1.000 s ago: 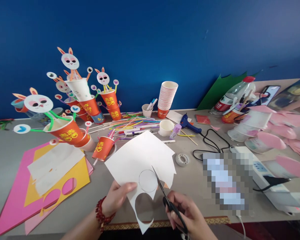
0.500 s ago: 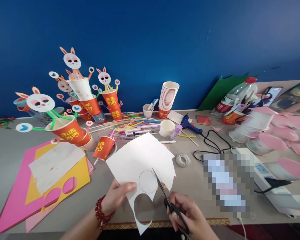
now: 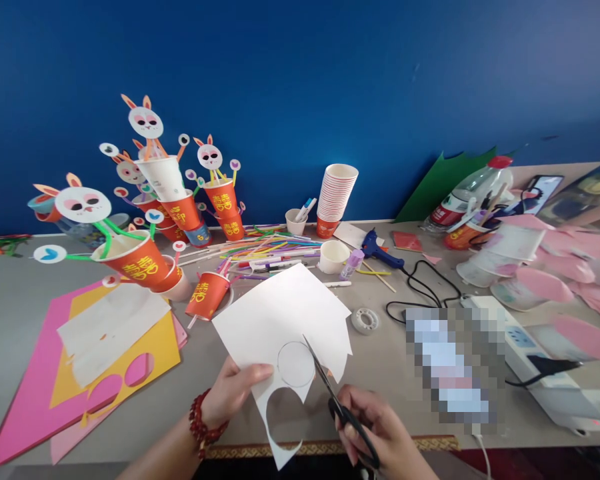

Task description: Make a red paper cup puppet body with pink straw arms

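Note:
A sheet of white paper (image 3: 280, 307) is pinched at its lower left between the thumb and fingers of my left hand (image 3: 235, 397). A drawn circle (image 3: 297, 365) sits just right of that thumb, and below it a large round piece has been cut out of the sheet. My right hand (image 3: 367, 423) is closed round the handles of black-handled scissors (image 3: 325, 373). Their blades lie along the right side of the drawn circle, tip up beside its upper right edge, and look nearly closed.
Rabbit-faced paper cups (image 3: 140, 260) stand at the left, above pink and yellow sheets (image 3: 163, 340). Behind the paper lie coloured pipe cleaners (image 3: 275, 243), a cup stack (image 3: 337, 200), a tape roll (image 3: 365, 321) and a blue glue gun (image 3: 380, 253). A power strip (image 3: 520, 340) is at right.
Hands, paper and scissors keep almost the same place. The lower strip of the paper around the cut-out hole has shifted very slightly.

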A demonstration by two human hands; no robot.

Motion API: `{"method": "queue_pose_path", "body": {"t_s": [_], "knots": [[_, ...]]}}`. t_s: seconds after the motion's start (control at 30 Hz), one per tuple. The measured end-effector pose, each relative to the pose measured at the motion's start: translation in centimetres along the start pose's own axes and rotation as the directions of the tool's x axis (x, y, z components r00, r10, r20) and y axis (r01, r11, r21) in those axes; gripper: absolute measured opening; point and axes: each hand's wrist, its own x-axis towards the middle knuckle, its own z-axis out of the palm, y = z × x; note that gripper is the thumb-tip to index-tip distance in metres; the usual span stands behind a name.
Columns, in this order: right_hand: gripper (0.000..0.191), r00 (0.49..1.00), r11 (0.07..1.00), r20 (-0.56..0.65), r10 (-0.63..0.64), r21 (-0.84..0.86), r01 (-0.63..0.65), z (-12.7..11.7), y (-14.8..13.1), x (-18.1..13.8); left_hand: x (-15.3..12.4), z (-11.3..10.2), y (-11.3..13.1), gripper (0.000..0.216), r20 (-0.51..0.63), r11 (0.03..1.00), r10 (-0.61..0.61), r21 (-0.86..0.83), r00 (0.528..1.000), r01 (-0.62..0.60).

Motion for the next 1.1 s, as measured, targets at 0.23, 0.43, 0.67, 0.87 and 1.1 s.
{"method": "queue_pose_path", "body": {"t_s": [0.23,0.43,0.67,0.87,1.1], "knots": [[0.051,1.000,1.000,0.001,-0.021,0.015,0.021,-0.4,1.3,0.0,-0.1,-0.1,0.4,0.024,0.062,0.995,0.010,-0.102,0.998,-0.004],[0.050,0.999,0.999,0.022,0.035,-0.014,-0.034,-0.8,0.6,-0.3,-0.2,-0.2,0.8,0.028,0.097,0.991,-0.002,-0.130,0.995,0.015],[0.052,0.998,0.999,0.056,0.033,-0.025,-0.032,-1.1,0.2,-0.3,-0.3,-0.3,1.4,0.029,0.115,0.991,0.002,-0.136,0.993,0.013],[0.054,0.997,0.999,0.065,0.030,-0.034,-0.028,-0.8,-0.2,-0.1,-0.5,-0.7,1.7,0.023,0.142,0.992,-0.012,-0.122,0.990,0.029],[0.055,0.996,0.994,0.067,0.062,-0.099,-0.055,-1.2,0.3,0.0,-0.9,-0.5,2.8,0.022,0.106,0.995,-0.026,-0.096,0.994,0.037]]}}
